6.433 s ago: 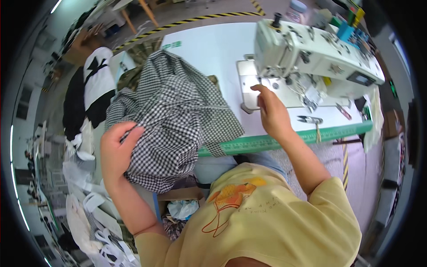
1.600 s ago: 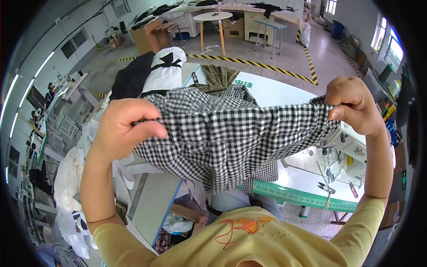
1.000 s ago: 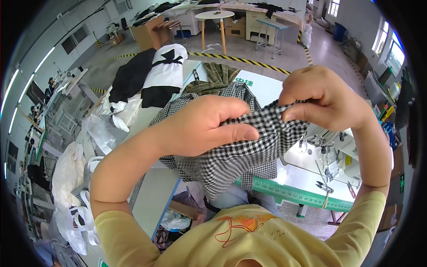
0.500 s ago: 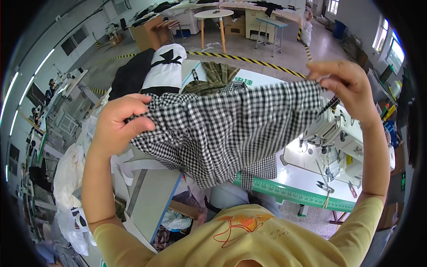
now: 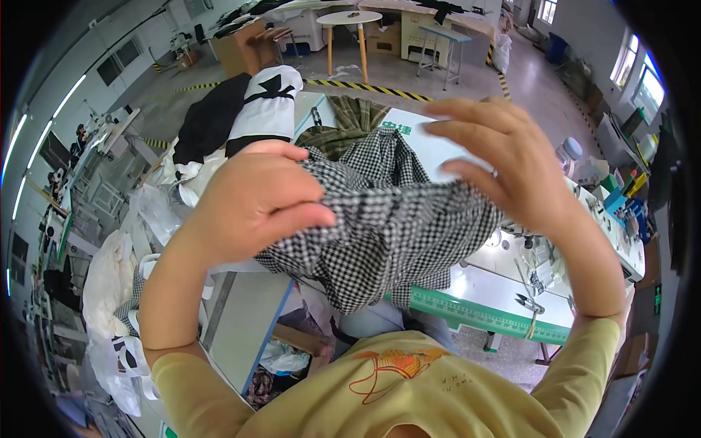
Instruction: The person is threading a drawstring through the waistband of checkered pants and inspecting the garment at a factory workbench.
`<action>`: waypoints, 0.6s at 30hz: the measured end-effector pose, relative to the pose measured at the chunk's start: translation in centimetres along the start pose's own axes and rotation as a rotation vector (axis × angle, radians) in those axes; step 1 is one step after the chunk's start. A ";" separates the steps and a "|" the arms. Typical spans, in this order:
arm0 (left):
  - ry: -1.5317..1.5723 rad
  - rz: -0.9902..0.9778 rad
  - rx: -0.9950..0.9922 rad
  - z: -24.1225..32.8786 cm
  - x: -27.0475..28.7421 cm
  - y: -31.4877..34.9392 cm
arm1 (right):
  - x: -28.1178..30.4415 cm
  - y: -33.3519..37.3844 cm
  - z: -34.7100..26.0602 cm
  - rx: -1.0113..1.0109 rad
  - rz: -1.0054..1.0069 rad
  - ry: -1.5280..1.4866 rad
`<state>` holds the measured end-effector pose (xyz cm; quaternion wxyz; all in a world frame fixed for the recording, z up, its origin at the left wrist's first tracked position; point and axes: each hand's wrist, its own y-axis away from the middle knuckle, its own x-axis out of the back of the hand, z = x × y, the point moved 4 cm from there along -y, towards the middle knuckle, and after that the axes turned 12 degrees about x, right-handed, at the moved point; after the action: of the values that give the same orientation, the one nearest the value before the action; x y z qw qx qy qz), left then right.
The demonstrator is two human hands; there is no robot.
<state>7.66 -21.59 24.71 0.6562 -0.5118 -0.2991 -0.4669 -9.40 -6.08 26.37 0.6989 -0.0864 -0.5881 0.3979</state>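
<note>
A black-and-white gingham garment [image 5: 394,233] hangs bunched in front of me above the sewing table. My left hand [image 5: 266,201] pinches its upper left edge between thumb and fingers. At the garment's upper right end, my right hand [image 5: 504,157] has its fingers spread and slightly blurred, with the cloth edge just below the thumb and nothing gripped. More of the gingham cloth lies behind on the table, beside a folded olive plaid fabric [image 5: 354,117]. The sewing machine [image 5: 610,226] stands on the right, partly behind my right forearm.
Thread snips [image 5: 529,303] lie near the green ruler edge [image 5: 482,315] of the table. A black cloth pile [image 5: 210,120] and a white bundle [image 5: 264,106] sit at the back left. Plastic bags [image 5: 113,358] hang at the left. A round table [image 5: 349,19] stands farther off.
Both hands have come closer together, and the stretched garment has slackened and bunched. My right hand has let go of its corner and opened its fingers.
</note>
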 end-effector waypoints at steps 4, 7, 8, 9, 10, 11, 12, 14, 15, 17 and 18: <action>-0.086 -0.027 -0.111 3.1 -1.3 -0.2 | -2.1 -1.4 -4.6 0.013 -0.156 -0.548; -0.038 -0.168 -0.201 5.3 -2.1 1.2 | -1.2 -0.1 -6.7 0.125 -0.144 -0.724; -0.009 -0.235 -0.222 6.0 -2.3 1.8 | -0.8 0.6 -7.9 0.196 -0.077 -0.717; 0.017 -0.314 -0.196 6.5 -2.7 2.0 | -0.6 1.1 -8.8 0.213 -0.100 -0.739; 0.037 -0.322 -0.193 6.7 -2.9 1.9 | -0.3 1.5 -9.6 0.227 -0.123 -0.761; 0.068 -0.440 -0.229 7.0 -3.5 2.0 | -0.2 1.9 -10.3 0.268 -0.101 -0.752; 0.101 -0.558 -0.268 7.3 -4.0 2.0 | 0.1 2.1 -10.6 0.255 -0.107 -0.763; 0.117 -0.661 -0.282 7.3 -4.7 1.5 | 0.8 3.0 -11.1 0.344 -0.288 -0.820; 0.172 -0.736 -0.282 7.2 -5.3 1.4 | 0.8 3.3 -11.0 0.383 -0.280 -0.827; 0.316 -0.873 -0.270 7.0 -6.7 0.7 | 1.7 3.9 -11.1 0.400 -0.351 -0.802; 0.408 -0.927 -0.223 6.5 -7.5 0.4 | 1.8 4.0 -11.2 0.445 -0.413 -0.787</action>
<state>5.70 -13.09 19.91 0.3665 -0.2910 -0.3089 -0.8280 -1.29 1.65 22.10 0.4897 0.3401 -0.7128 0.3694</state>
